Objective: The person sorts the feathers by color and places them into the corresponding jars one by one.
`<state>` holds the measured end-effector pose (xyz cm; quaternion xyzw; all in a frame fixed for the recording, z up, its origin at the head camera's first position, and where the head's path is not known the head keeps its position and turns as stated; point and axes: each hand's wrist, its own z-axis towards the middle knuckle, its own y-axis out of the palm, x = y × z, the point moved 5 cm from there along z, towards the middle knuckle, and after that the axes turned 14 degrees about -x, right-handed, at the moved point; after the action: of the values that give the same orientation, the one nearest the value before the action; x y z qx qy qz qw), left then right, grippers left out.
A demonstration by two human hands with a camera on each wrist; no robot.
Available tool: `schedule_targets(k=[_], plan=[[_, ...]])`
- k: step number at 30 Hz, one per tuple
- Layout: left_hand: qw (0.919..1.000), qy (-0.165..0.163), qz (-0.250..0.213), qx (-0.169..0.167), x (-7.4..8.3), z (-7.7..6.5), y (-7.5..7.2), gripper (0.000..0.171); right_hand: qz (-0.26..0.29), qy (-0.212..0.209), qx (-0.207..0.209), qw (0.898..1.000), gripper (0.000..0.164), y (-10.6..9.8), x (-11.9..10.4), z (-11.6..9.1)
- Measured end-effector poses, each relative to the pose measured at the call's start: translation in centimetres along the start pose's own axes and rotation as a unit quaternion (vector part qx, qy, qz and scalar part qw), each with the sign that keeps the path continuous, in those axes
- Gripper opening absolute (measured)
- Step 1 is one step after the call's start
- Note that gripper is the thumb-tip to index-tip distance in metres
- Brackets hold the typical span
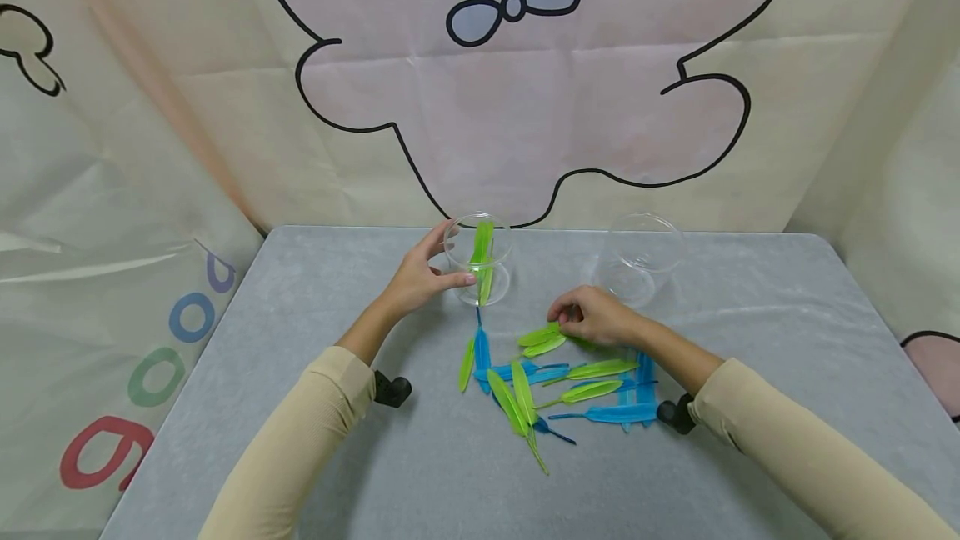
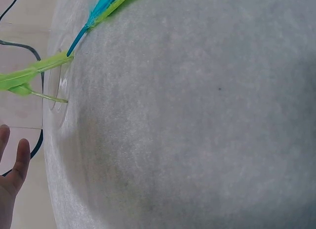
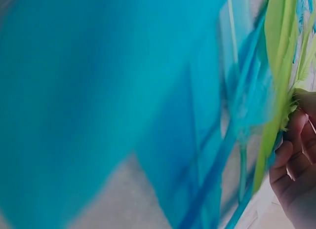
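My left hand (image 1: 420,273) holds a clear plastic cup (image 1: 504,275) at its left side, thumb in front. Upright inside it stand green feathers (image 1: 483,252). In the left wrist view, the thumb and a finger (image 2: 19,162) show spread beside the cup's base. Over the pile's far side, my right hand (image 1: 596,315) pinches a green feather (image 1: 555,330) with thumb and fingertips; its far end is hidden by the hand. Blue feathers (image 1: 618,414) and more green feathers (image 1: 517,398) lie loosely crossed below the hands. Large blurred blue feathers (image 3: 98,91) fill much of the right wrist view.
A second clear cup (image 1: 643,261) stands at the back right, beyond the right hand. The grey cloth-covered table (image 1: 420,473) ends at a patterned curtain (image 1: 360,173). A blue feather (image 1: 482,348) points toward the left cup's base.
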<state>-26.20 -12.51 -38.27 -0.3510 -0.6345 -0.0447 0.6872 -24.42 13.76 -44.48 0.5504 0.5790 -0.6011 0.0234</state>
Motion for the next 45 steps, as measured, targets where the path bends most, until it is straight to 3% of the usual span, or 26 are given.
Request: schedule_targets(k=[3, 8, 11, 30, 33, 40, 45], plan=[[1.0, -0.003, -0.001, 0.002, -0.2, 0.1, 0.0, 0.091, -0.001, 0.0, -0.001, 1.0, 0.011, 0.0, 0.0, 0.0], [0.9999, -0.001, 0.006, 0.011, -2.8, 1.0, 0.0, 0.095, 0.002, 0.003, -0.005, 1.0, 0.013, -0.2, 0.0, -0.1], [0.9998, 0.003, 0.013, 0.013, -3.6, 1.3, -0.1, 0.095, 0.004, 0.002, -0.007, 1.0, 0.015, -0.4, -0.2, -0.2], [0.9999, -0.004, 0.009, 0.013, -3.7, 1.4, -0.1, 0.096, 0.024, -0.006, -0.016, 1.0, 0.018, -2.3, -1.3, 0.0], [0.9999, -0.004, 0.007, 0.01, -3.4, 1.3, -0.1, 0.097, 0.026, -0.01, -0.013, 1.0, 0.018, -2.5, -1.7, 0.1], [1.0, -0.002, 0.002, 0.0, -0.1, 0.0, 0.0, 0.092, 0.021, -0.021, 0.007, 1.0, 0.017, -3.1, -2.6, 0.2], [1.0, 0.001, 0.003, 0.001, 0.6, -0.2, 0.0, 0.091, 0.02, -0.035, 0.015, 0.999, 0.016, -3.5, -3.4, 0.5]])
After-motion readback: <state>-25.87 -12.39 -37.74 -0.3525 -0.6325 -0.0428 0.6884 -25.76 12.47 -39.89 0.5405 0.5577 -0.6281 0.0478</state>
